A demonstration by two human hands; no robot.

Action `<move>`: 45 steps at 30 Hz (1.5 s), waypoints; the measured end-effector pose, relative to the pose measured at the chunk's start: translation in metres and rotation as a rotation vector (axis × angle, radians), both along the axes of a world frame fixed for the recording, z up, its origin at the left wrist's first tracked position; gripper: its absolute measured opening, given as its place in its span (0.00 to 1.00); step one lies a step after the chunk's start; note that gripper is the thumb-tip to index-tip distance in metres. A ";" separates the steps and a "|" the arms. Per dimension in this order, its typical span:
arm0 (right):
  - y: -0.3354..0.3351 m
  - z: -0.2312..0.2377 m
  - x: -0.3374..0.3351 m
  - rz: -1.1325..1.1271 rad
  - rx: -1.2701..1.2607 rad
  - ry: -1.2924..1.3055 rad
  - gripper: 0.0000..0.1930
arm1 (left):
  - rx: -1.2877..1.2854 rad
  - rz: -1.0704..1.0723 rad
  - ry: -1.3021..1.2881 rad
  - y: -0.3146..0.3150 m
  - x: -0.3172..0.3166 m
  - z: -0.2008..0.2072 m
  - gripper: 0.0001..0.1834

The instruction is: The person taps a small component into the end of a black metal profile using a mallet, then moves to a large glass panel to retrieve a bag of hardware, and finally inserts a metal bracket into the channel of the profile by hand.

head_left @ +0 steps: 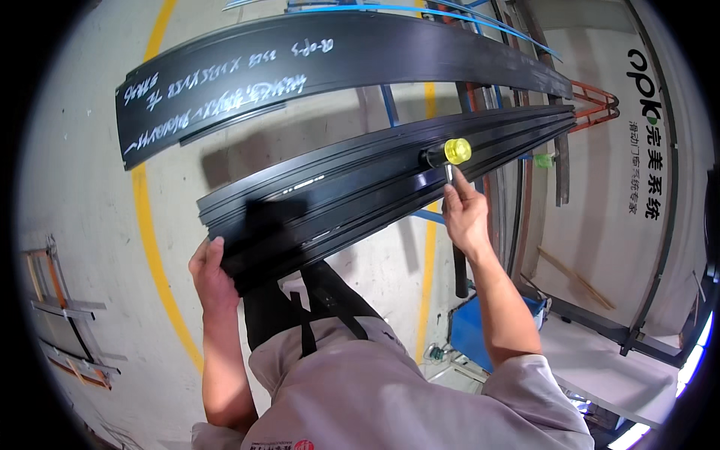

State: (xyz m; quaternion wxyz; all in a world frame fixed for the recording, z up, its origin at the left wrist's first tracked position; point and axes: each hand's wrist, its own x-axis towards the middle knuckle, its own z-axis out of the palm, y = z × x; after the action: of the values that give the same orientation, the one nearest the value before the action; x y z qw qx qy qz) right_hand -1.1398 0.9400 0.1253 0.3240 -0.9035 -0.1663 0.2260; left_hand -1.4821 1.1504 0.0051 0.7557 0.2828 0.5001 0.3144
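A long black grooved profile (360, 180) stretches in front of me, from the lower left to the far right. My left hand (214, 274) grips its near left end, with the thumb up against the edge. In my right hand (466, 217) is a mallet (457, 151) with a clear yellow face and a black opposite end. Its metal neck rises past my fingers, and the black handle hangs below my hand. The mallet's head appears over the profile's grooves; whether it touches them I cannot tell. Beyond lies a wide, flat black panel (360, 52) with white handwriting.
Blue strips (487, 22) run behind the panel. An orange metal frame (594, 105) supports the far right ends. A blue bin (487, 330) stands below my right forearm. Yellow lines (150, 240) mark the floor. A rack with bars (67, 322) is at the left.
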 end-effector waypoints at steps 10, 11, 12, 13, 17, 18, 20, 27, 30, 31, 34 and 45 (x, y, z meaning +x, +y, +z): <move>-0.038 0.000 0.115 0.096 -0.111 -0.320 0.21 | 0.061 -0.024 0.058 0.006 -0.001 -0.008 0.16; -0.040 0.008 0.117 0.075 -0.069 -0.237 0.21 | 0.062 -0.030 0.082 0.006 -0.008 -0.009 0.15; -0.045 0.005 0.129 0.063 -0.069 -0.387 0.20 | 0.047 -0.022 0.067 0.008 -0.010 -0.014 0.16; -0.056 -0.001 0.141 0.093 -0.034 -0.636 0.20 | 0.039 -0.015 0.069 0.007 -0.013 -0.017 0.16; -0.063 -0.016 0.154 0.187 -0.066 -0.677 0.20 | 0.030 0.006 0.077 0.007 -0.008 -0.012 0.17; -0.063 -0.014 0.157 0.158 -0.133 -0.541 0.21 | 0.019 0.010 0.090 0.007 -0.007 -0.009 0.18; -0.067 -0.014 0.168 0.139 -0.198 -0.426 0.22 | 0.011 0.014 0.095 0.010 -0.003 -0.010 0.19; -0.034 -0.005 0.077 0.269 0.255 -0.555 0.22 | -0.076 -0.073 0.192 0.015 -0.004 -0.002 0.18; -0.031 -0.023 0.063 0.333 -0.033 -0.351 0.22 | -0.082 -0.041 0.180 0.011 0.006 0.002 0.16; -0.023 -0.014 0.063 0.317 -0.030 -0.324 0.22 | -0.066 -0.033 0.149 0.015 0.007 -0.001 0.15; -0.001 0.020 0.038 0.341 -0.022 -0.324 0.23 | -0.060 -0.018 0.125 0.010 -0.008 -0.001 0.14; -0.004 0.024 -0.033 0.365 0.041 -0.327 0.26 | -0.132 -0.150 0.016 -0.007 -0.031 -0.004 0.14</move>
State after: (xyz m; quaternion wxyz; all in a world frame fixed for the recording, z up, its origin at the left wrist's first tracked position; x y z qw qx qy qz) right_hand -1.1730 0.9358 0.1498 0.2649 -0.8762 -0.3818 0.1280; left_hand -1.5135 1.1436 0.0007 0.7901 0.2716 0.5030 0.2211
